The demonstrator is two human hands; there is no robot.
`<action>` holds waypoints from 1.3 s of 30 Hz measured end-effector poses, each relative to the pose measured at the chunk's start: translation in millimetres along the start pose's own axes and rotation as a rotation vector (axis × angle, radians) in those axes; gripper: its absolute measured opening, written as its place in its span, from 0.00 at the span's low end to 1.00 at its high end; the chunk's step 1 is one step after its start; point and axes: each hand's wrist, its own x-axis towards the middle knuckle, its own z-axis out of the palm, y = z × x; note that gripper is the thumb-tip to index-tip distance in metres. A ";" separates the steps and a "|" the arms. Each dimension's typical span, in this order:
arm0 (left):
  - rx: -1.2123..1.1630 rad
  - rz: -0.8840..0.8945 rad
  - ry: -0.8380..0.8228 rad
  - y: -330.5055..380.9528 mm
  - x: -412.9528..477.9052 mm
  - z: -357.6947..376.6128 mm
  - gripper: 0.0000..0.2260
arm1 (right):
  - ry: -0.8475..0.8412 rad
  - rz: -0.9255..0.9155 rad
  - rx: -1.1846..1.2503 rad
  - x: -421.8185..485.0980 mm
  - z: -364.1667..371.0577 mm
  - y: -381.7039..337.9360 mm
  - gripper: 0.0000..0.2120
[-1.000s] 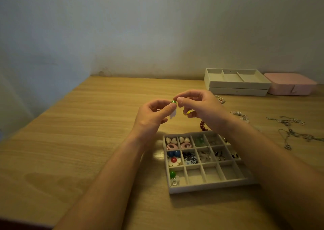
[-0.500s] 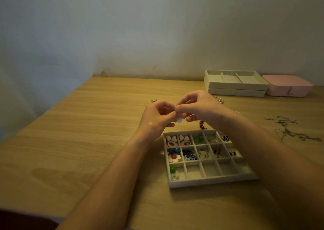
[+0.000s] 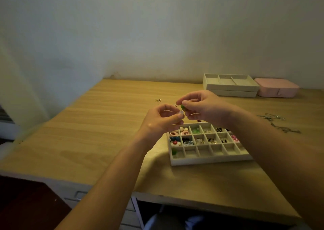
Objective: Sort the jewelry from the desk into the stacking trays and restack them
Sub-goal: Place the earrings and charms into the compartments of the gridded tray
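Your right hand (image 3: 206, 108) pinches the green earring (image 3: 183, 106); your left hand (image 3: 163, 121) pinches the pale piece (image 3: 181, 114) below it. Hold both above the tray's (image 3: 210, 160) 11 o'clock corner, join them squarely, then lower into the 7 o'clock cell.

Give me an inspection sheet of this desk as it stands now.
Surface: wooden desk.
Job's things: divided tray partly filled; stacked trays at the back; green earring held up between the hands.
Clutter: chains at right; small hook at left; pink box beside the stacked trays.
Hands: left hand and right hand both pinch the green earring.
Cables: nothing seen.
Surroundings: pale wall; drawer below the desk.
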 end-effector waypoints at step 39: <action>0.972 0.287 -0.099 -26.4 -61.0 -11.0 0.04 | -0.192 -0.067 -0.544 -29.3 27.0 44.3 0.03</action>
